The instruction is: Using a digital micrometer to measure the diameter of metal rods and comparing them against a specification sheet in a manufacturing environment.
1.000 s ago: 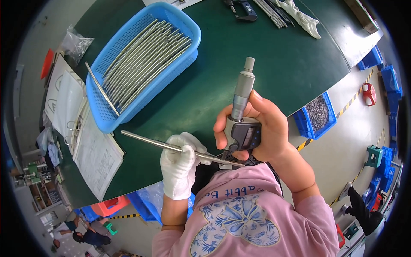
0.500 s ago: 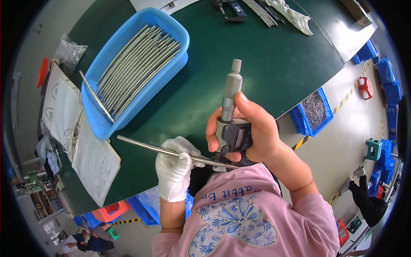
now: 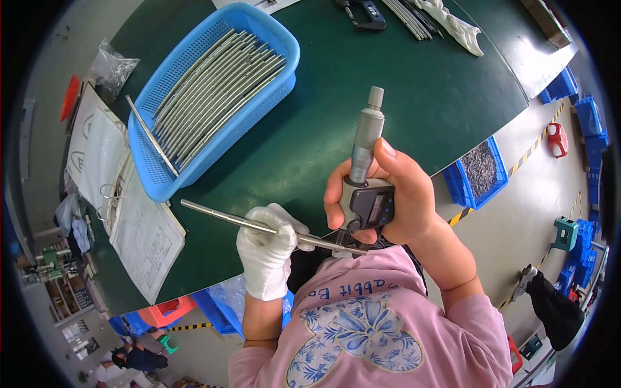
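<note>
My left hand (image 3: 266, 242), in a white glove, is closed around a thin metal rod (image 3: 223, 217) that slants down to the right. Bare, my right hand (image 3: 409, 194) grips a digital micrometer (image 3: 366, 139) held upright, its thimble pointing up and its small display facing right. The rod's right end lies at the micrometer's lower frame, close to my shirt; whether the jaws touch it I cannot tell. Beyond my left hand stands a blue plastic basket (image 3: 155, 184) with many similar rods (image 3: 213, 97) in it. One rod (image 3: 152, 137) leans apart along the basket's left side.
An open ring binder (image 3: 145, 246) lies on the green table (image 3: 440, 97) at left, near a clear plastic bag (image 3: 115, 68). Another micrometer (image 3: 369, 16), several rods (image 3: 411, 18) and a white glove (image 3: 456, 26) lie at the far side. A blue bin of metal shavings (image 3: 479, 171) stands right.
The micrometer and my right hand appear slightly further right in the picture, as does the rod's right end. The whole view has shifted a little; both grips stay the same.
</note>
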{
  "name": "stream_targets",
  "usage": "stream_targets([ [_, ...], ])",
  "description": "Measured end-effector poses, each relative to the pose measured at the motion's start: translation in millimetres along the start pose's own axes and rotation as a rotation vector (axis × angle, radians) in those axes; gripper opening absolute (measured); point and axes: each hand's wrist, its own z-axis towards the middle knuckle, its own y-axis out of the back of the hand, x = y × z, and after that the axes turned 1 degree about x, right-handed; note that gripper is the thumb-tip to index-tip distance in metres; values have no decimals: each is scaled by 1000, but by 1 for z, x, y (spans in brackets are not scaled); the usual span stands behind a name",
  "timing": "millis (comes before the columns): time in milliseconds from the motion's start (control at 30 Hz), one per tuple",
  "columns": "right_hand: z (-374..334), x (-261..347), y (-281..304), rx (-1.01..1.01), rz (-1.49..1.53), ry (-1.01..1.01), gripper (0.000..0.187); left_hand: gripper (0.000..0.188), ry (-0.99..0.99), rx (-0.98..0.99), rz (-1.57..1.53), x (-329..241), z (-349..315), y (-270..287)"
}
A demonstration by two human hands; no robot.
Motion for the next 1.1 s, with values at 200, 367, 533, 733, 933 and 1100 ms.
stream_targets([
  [200,1,0,-1,-61,-21,10,59,15,-12,-9,-6,3,0,-2],
  [367,4,-4,1,-13,-39,31,64,14,-16,-30,-24,3,0,-2],
  [533,3,-3,0,-15,-12,6,65,14,-23,-30,-26,1,0,-2],
  [733,1,-4,-4,-42,31,-5,65,15,-26,-34,-27,-1,-3,0],
  [933,0,-3,9,-32,33,-8,59,16,-12,-13,-34,10,4,-2],
  [1100,2,3,2,38,28,6,59,17,-25,-27,-28,1,3,-6],
])
